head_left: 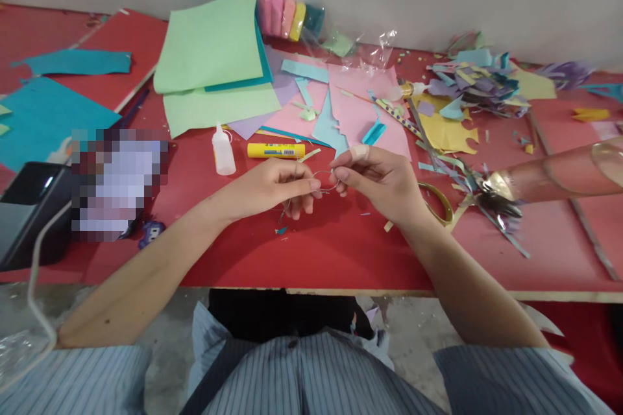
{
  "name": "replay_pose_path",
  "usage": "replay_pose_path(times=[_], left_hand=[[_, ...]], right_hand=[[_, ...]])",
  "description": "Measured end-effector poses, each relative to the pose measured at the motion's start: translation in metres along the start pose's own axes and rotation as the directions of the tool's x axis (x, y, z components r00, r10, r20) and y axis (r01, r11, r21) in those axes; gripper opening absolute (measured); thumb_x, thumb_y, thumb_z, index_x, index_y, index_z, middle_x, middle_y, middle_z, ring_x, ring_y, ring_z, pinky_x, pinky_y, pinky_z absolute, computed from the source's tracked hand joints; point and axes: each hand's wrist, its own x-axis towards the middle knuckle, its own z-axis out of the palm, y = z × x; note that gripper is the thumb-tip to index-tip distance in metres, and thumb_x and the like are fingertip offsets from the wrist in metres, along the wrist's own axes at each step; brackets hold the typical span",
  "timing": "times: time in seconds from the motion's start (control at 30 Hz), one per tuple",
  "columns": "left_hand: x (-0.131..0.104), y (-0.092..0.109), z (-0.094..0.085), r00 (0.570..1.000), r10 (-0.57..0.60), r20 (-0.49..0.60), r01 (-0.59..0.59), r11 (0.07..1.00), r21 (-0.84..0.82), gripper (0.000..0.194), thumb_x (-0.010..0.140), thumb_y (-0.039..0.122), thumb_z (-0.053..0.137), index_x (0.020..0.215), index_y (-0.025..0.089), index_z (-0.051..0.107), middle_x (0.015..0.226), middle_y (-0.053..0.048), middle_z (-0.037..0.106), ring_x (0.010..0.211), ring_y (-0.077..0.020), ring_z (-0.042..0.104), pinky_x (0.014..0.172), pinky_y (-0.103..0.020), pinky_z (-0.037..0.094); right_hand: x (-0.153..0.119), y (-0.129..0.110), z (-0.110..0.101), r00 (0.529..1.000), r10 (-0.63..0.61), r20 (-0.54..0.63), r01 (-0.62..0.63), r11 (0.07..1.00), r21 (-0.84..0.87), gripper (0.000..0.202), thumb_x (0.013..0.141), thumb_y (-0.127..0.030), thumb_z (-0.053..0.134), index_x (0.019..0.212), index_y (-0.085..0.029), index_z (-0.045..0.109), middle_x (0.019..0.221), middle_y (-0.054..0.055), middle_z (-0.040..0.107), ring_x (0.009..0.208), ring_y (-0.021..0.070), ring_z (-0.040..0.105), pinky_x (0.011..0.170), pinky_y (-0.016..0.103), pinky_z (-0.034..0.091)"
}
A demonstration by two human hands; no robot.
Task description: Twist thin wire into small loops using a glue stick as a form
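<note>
Head view: I see the left hand (285,185) and right hand (377,178) pinching a thin wire loop (328,190); uneven pulling could, I judge, bend it or spring it free.

Wire loop (327,190) before glue stick (276,150), tape roll (447,201) to right

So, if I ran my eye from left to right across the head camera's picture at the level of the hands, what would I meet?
Dark box-like object, small purple item, white bottle, left hand, thin wire ring, right hand, yellowish tape roll, clear cylindrical container.
</note>
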Motion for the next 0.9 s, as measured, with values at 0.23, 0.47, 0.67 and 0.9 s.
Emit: replay_pose_path(times=[0.23, 0.47, 0.67, 0.9], left_hand=[[-0.0023, 0.0019, -0.0003, 1.0, -0.027, -0.016, 0.027, 1.0, 0.012, 0.024, 0.097, 0.034, 0.06, 0.086, 0.013, 0.064, 0.075, -0.003, 0.072, 0.055, -0.0084, 0.065, 0.054, -0.019, 0.051], [-0.0026, 0.0029, 0.0013, 0.999, -0.035, -0.005, 0.035, 0.996, 0.078, 0.026, 0.097, 0.034, 0.059, 0.083, 0.013, 0.062, 0.073, -0.003, 0.07, 0.056, -0.0085, 0.064, 0.054, -0.02, 0.051], [-0.0021, 0.0023, -0.0009, 1.0, -0.014, 0.014, 0.011, 0.988, 0.152, 0.027, 0.097, 0.037, 0.059, 0.082, 0.014, 0.059, 0.073, -0.001, 0.065, 0.058, -0.0081, 0.063, 0.054, -0.019, 0.052], [0.0017, -0.0039, -0.0007, 0.994, 0.081, -0.073, -0.066, 0.98, 0.187, 0.027, 0.093, 0.042, 0.065, 0.099, 0.015, 0.059, 0.081, 0.0, 0.063, 0.062, -0.0099, 0.064, 0.056, -0.022, 0.054]], right_hand=[[-0.0018, 0.0001, 0.0, 1.0, 0.001, 0.023, -0.001, 1.0, -0.01, 0.016, 0.084, -0.032, 0.079, 0.093, -0.02, 0.078, 0.077, 0.0, 0.072, 0.061, 0.0107, 0.066, 0.061, 0.026, 0.059], [-0.0036, -0.0009, 0.0025, 0.996, 0.048, 0.081, -0.048, 0.999, -0.01, 0.02, 0.082, -0.038, 0.081, 0.086, -0.019, 0.077, 0.077, 0.001, 0.071, 0.062, 0.0116, 0.066, 0.061, 0.026, 0.06], [-0.0023, -0.006, 0.0053, 0.995, 0.071, 0.063, -0.072, 0.997, 0.009, 0.023, 0.079, -0.039, 0.084, 0.081, -0.018, 0.073, 0.069, -0.001, 0.067, 0.056, 0.0101, 0.063, 0.056, 0.024, 0.057], [-0.0008, -0.0065, 0.0016, 0.991, 0.122, 0.063, -0.126, 0.99, 0.067, 0.026, 0.078, -0.041, 0.084, 0.079, -0.018, 0.072, 0.067, -0.001, 0.069, 0.054, 0.0099, 0.062, 0.053, 0.023, 0.055]])
